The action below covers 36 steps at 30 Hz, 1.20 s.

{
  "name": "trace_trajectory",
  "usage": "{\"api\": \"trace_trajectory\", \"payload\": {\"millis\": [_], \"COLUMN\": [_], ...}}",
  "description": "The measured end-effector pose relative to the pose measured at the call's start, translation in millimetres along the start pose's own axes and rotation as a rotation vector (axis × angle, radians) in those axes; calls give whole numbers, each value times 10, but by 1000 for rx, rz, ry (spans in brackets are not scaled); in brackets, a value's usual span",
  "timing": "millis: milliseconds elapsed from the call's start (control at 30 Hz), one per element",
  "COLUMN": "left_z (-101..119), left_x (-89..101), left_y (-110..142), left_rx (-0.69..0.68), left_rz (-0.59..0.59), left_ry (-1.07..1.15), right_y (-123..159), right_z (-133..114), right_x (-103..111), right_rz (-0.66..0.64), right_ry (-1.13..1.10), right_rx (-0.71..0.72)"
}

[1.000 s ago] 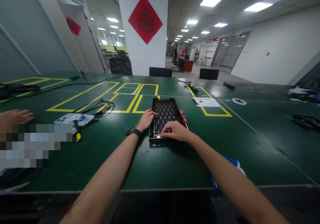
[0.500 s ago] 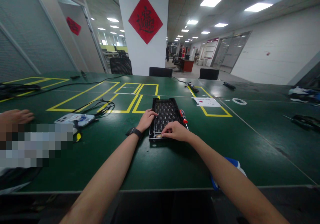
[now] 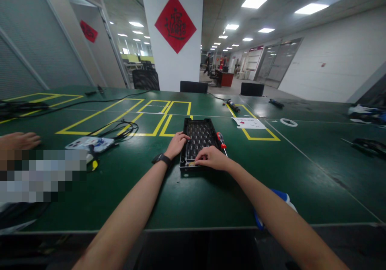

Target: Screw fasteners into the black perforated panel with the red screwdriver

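A black rectangular case (image 3: pixel 200 138) filled with rows of small shiny pieces lies on the green table in front of me. My left hand (image 3: pixel 177 143), with a dark band at its wrist, grips the case's left side, its fingertips over the rim. My right hand (image 3: pixel 210 157) is over the near right part of the case, with thumb and fingers pinched together low down. Whatever they pinch is too small or hidden to make out. Just left of those fingertips is a small tan piece (image 3: pixel 191 164) at the near end. A red-handled screwdriver (image 3: pixel 221 140) lies along the case's right side.
Another person's hand (image 3: pixel 21 141) rests at the far left, near a white phone-like object (image 3: pixel 90 143) and black cables (image 3: pixel 125 127). A blue and white object (image 3: pixel 282 197) sits partly under my right forearm. Farther off are a paper sheet (image 3: pixel 249 123) and a white ring (image 3: pixel 288 122).
My two hands and the case look the same as before. In the background, a walking person has shifted a little to the right.
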<state>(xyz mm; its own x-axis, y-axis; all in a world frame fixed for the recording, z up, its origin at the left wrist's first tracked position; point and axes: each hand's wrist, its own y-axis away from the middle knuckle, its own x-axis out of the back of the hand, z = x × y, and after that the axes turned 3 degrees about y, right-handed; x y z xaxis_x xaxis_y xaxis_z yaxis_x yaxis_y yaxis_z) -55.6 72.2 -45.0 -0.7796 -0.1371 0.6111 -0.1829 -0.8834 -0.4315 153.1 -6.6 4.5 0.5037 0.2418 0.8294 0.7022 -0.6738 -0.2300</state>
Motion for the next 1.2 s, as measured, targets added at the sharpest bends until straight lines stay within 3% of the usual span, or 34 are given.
{"api": "trace_trajectory", "payload": {"millis": [1200], "left_z": [27], "left_x": [15], "left_y": [4], "left_rx": [7], "left_rz": [-7], "left_ry": [-4], "right_y": [1], "right_z": [-2], "right_x": [8], "right_rz": [15], "right_ry": [10], "right_rx": [28]}}
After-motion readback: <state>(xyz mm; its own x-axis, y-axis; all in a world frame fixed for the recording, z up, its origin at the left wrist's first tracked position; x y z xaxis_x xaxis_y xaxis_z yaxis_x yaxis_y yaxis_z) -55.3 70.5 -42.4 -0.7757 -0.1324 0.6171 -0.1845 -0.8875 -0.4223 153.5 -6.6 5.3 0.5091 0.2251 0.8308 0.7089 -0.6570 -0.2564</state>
